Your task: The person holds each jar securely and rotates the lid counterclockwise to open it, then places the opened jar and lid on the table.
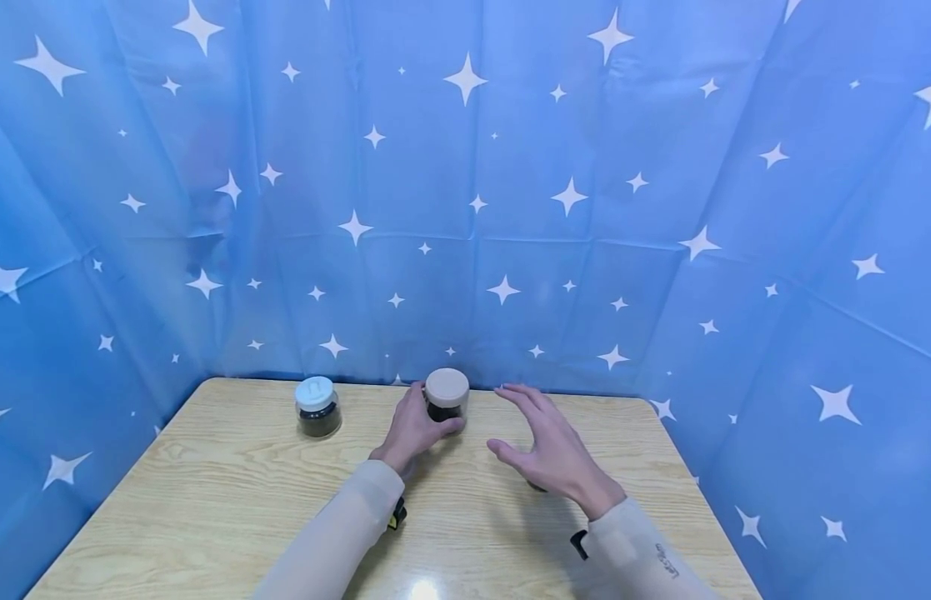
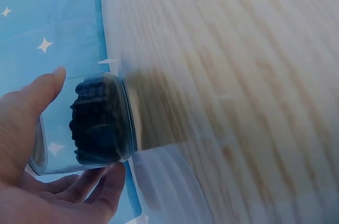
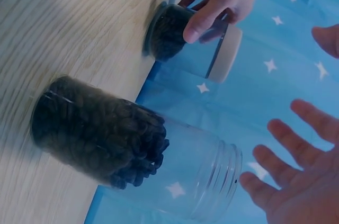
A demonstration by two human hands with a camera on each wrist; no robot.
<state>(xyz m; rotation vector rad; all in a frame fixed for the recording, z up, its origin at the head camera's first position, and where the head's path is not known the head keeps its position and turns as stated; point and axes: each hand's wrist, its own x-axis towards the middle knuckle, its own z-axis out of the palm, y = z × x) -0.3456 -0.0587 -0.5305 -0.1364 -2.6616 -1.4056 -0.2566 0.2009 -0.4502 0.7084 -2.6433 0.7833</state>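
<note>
My left hand (image 1: 414, 425) grips a glass jar (image 2: 100, 121) with a pale pinkish lid (image 1: 447, 387), thumb on one side and fingers on the other. Dark bean-like pieces fill the lower part of this jar, which stands upright at the table's far edge. To its right, my right hand (image 1: 551, 450) is spread, fingers apart and holding nothing. Close by those fingers in the right wrist view is a taller lidless jar (image 3: 106, 134), more than half full of dark beans. From the head, the right hand hides nearly all of that jar.
Left of the left hand stands another glass jar (image 1: 318, 417) with a light blue-white lid and dark contents. The wood-grain table (image 1: 232, 500) ends at a blue curtain (image 1: 435, 208) with white stars, hanging behind and on both sides.
</note>
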